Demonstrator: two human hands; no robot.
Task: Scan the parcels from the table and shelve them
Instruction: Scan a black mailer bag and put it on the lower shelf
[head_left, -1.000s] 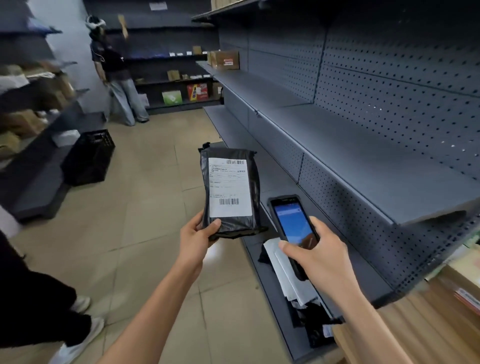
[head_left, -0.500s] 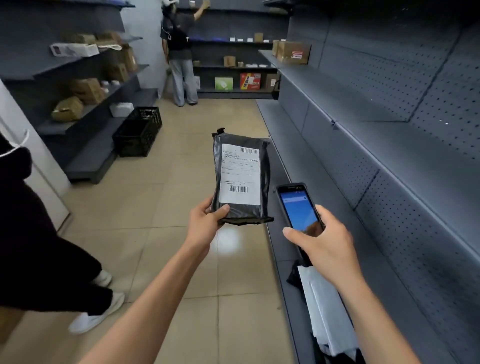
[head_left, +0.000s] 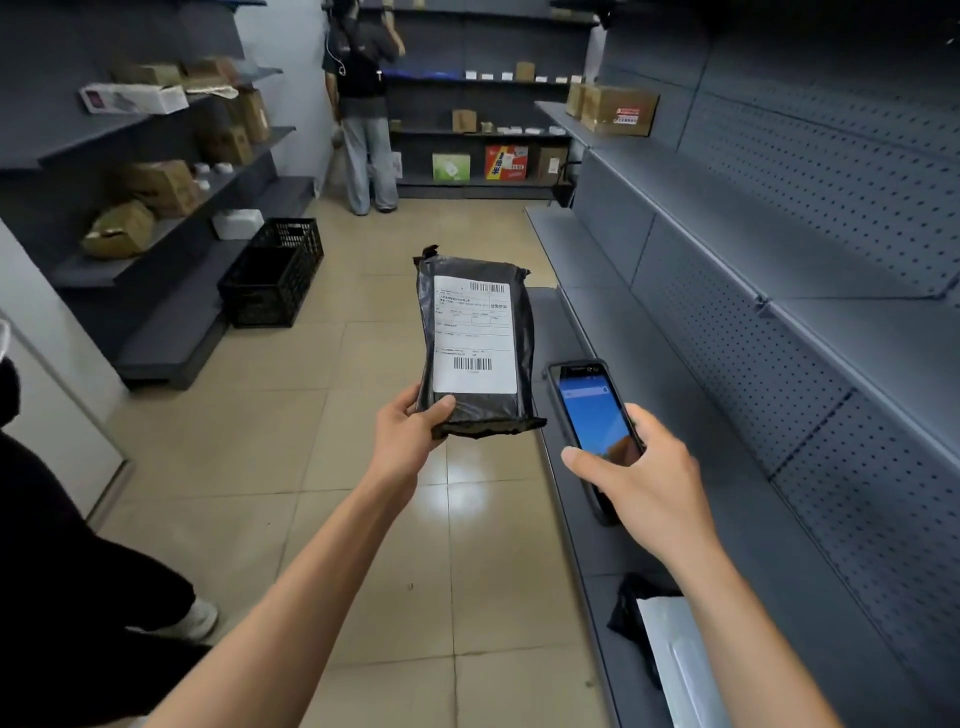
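Head view, near field: your left hand (head_left: 410, 434) is closed on the lower left corner of a flat black plastic mailer parcel (head_left: 475, 343), thumb on the face below its white shipping label (head_left: 474, 335). Parcel is held upright over the tiled floor, label facing you, both barcodes uncovered. Your right hand (head_left: 644, 478) is wrapped around a black handheld scanner with a lit blue screen (head_left: 592, 410), thumb across the lower screen. Scanner sits just right of the parcel, apart from it, screen toward you.

Judgement: scanner's reading end does not look aimed at the label; scan step probably not done or just pending. Cannot tell from the screen, text too small.

Low right, on the grey metal bottom shelf (head_left: 727, 545): a grey-white poly bag on black wrapping (head_left: 670, 654), near your right forearm. Grey pegboard shelving above it is bare close to you.

Mid field: black plastic crate (head_left: 275, 270) on the floor at left.

Far: another person (head_left: 363, 104) stands at the back shelves; brown cardboard boxes (head_left: 615, 109) on the right shelf.

Risks:
- Corner-only grip; soft mailer may sag or slip.
- Thumb may creep over the lower barcode.
- Shelving before a confirmed read.
- Crate in the aisle if you step left.
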